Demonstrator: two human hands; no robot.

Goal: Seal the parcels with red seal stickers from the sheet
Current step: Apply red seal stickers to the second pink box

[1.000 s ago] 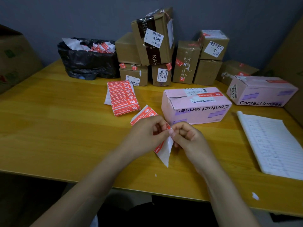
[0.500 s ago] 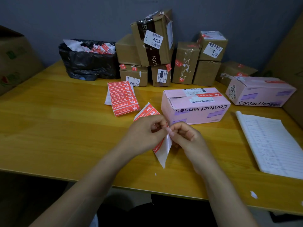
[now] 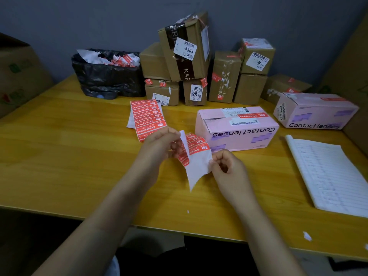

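Observation:
I hold a sheet of red seal stickers (image 3: 196, 156) above the yellow table (image 3: 59, 156). My left hand (image 3: 159, 146) pinches its upper left part. At the white backing's right edge my right hand (image 3: 225, 166) pinches with curled fingers. The sheet is bent, its white backing hanging down. A pink "Contact lenses" parcel (image 3: 237, 130) lies just behind the sheet, with a red sticker on its top. A second sticker sheet (image 3: 147, 118) lies flat on the table to the left of it.
Several brown parcels (image 3: 185, 62) are stacked at the back wall. A second pink parcel (image 3: 314, 112) lies at the right. A black bin bag (image 3: 107, 76) full of paper scraps stands at back left. A lined notebook (image 3: 328, 172) lies at the right.
My hands have moved apart. The sheet has turned and unfolded between them, with the white backing now facing me and hanging lower.

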